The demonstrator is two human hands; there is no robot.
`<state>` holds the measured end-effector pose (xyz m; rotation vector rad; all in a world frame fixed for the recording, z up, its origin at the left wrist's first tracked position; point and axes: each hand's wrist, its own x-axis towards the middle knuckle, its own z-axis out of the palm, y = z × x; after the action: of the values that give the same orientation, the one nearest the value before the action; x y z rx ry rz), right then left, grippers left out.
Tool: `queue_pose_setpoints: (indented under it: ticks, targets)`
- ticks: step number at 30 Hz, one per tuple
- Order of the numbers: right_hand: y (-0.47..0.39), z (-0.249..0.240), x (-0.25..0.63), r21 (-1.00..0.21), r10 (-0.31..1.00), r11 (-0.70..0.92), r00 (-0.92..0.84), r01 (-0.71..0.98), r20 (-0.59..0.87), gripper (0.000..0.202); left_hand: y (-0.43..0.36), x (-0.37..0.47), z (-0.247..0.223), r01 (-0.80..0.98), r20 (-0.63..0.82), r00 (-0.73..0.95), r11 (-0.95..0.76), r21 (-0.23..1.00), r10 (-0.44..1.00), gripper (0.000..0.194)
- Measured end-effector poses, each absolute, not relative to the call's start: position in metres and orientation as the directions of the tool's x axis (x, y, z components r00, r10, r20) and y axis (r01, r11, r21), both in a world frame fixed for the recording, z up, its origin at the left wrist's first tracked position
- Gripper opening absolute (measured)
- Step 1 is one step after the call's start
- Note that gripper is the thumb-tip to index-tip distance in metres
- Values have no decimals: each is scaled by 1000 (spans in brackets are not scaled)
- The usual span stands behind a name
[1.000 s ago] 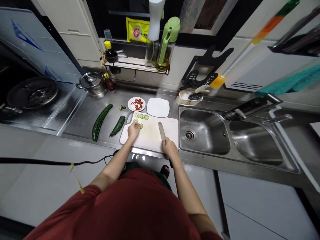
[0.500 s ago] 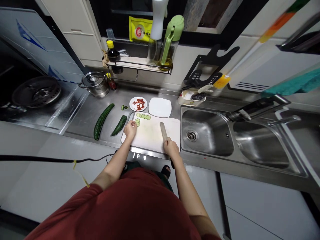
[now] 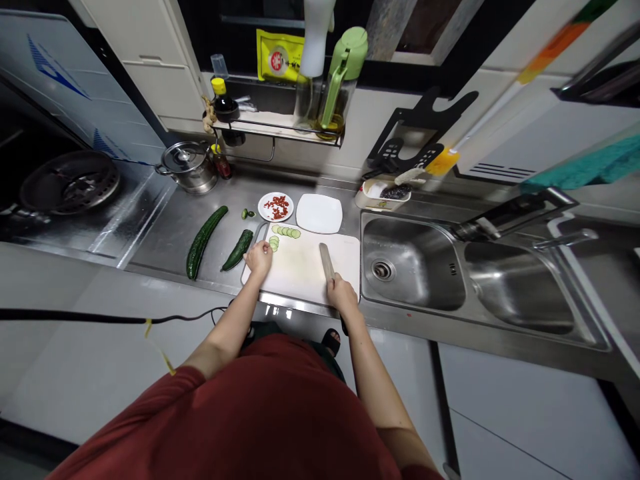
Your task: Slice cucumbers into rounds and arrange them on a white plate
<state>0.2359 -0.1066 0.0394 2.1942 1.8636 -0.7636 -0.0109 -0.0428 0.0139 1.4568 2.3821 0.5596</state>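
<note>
Cucumber slices point(image 3: 287, 232) are laid in a short row at the far edge of the white cutting board point(image 3: 300, 267), with a few more slices point(image 3: 274, 244) stacked just beside the left hand point(image 3: 259, 258). On the left of the bench point(image 3: 165, 233), a whole cucumber point(image 3: 205, 233) is laid at an angle, and a cut cucumber half point(image 3: 238, 250) is placed just left of the board, apart from it. Small cut ends point(image 3: 246, 214) are seen near a round plate of red chopped pieces point(image 3: 275, 207). An empty white square plate point(image 3: 319, 213) is set just behind the board.

The left hand is rested on the board's left part, fingers curled down next to the stacked slices; whether a slice is pinched cannot be told. The right hand point(image 3: 342, 294) is closed around the handle of a knife point(image 3: 327, 261), whose blade is laid flat on the board, pointing away from the person. To the right, a steel sink point(image 3: 415, 267) is fitted into the bench.

Judged from this layout, only a small portion is sliced: one half and one whole cucumber are left uncut, and the square plate is not yet filled.
</note>
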Motion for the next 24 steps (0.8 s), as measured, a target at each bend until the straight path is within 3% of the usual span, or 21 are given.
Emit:
queue_pose_setpoints:
  ticks: [10,18,24]
  targets:
    - [-107,41,234,-197,873,-208,91,958,-479,33,-24,18,22,800,-31,-342,309,515,939,25]
    - [-107,38,233,-192,893,-174,72,966,-445,31,13,45,16,903,-20,-151,146,404,988,37]
    - [-107,36,232,-188,897,-165,68,968,-437,30,28,48,12,933,-52,-116,126,336,992,38]
